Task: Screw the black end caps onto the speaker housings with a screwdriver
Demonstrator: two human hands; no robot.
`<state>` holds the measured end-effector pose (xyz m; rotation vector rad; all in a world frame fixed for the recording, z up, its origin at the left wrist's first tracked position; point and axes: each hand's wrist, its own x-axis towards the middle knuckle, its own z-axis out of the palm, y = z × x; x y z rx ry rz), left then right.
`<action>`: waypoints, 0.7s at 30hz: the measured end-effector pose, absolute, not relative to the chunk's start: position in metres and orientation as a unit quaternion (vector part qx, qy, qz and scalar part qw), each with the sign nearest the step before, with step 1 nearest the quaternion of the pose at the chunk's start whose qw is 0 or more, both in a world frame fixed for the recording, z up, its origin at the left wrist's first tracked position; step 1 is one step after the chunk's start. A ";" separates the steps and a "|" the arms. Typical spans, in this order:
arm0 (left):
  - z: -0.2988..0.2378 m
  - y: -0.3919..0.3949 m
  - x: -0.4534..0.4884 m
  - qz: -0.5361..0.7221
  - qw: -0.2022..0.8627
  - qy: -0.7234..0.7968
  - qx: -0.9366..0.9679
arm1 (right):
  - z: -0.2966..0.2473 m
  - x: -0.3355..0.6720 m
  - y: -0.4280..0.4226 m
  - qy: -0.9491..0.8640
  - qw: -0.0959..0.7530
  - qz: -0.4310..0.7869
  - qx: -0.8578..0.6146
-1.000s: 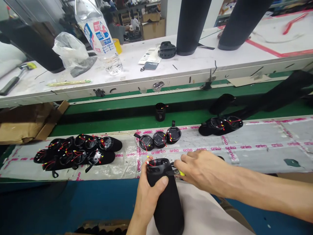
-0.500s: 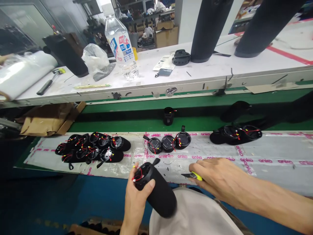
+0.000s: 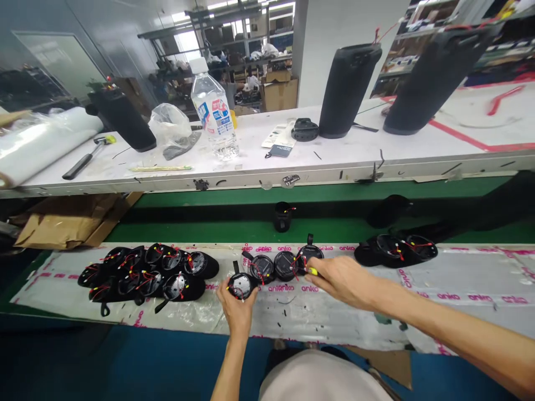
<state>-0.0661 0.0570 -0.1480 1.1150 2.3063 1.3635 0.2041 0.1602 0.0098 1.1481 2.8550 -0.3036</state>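
Black speaker shell (image 3: pixel 240 285) with red wires in its open end sits on the near counter (image 3: pixel 460 278), at the left end of a row of three like shells (image 3: pixel 285 265), just beside the nearest of them. The left hand (image 3: pixel 237 309) curls its fingers around the shell from below. The right hand (image 3: pixel 340 278) pinches a yellow-tipped tool (image 3: pixel 311 271) over the right end of that row, so the three shells lie between the two hands. A heap of more shells (image 3: pixel 146 272) crowds the counter to the left, and a pair (image 3: pixel 395 249) lies to the right. Beyond them runs a green belt (image 3: pixel 200 229) carrying a single shell (image 3: pixel 283 216); the far bench holds a water bottle (image 3: pixel 215 120), a hammer (image 3: pixel 83 161) and tall black speakers (image 3: pixel 346 89)
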 end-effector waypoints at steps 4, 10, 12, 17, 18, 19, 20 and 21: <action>-0.154 0.060 -0.068 0.469 0.120 0.780 0.395 | 0.002 0.175 0.229 0.891 0.057 -0.086 0.443; -0.151 0.049 -0.073 0.436 0.178 0.786 0.400 | -0.033 0.118 0.318 0.890 0.070 -0.061 0.446; -0.148 0.039 -0.074 0.427 0.200 0.796 0.379 | -0.049 0.104 0.331 0.887 0.076 -0.059 0.451; -0.136 0.001 -0.076 0.417 0.219 0.837 0.277 | -0.072 0.088 0.343 0.878 0.079 -0.069 0.466; -0.134 -0.006 -0.076 0.417 0.222 0.845 0.252 | -0.072 0.088 0.344 0.878 0.077 -0.073 0.467; -0.131 -0.012 -0.075 0.419 0.221 0.850 0.232 | -0.069 0.088 0.345 0.878 0.073 -0.076 0.468; -0.129 -0.016 -0.074 0.423 0.217 0.851 0.222 | -0.065 0.089 0.345 0.877 0.066 -0.077 0.469; -0.126 -0.019 -0.072 0.431 0.210 0.849 0.222 | -0.060 0.090 0.344 0.878 0.056 -0.077 0.468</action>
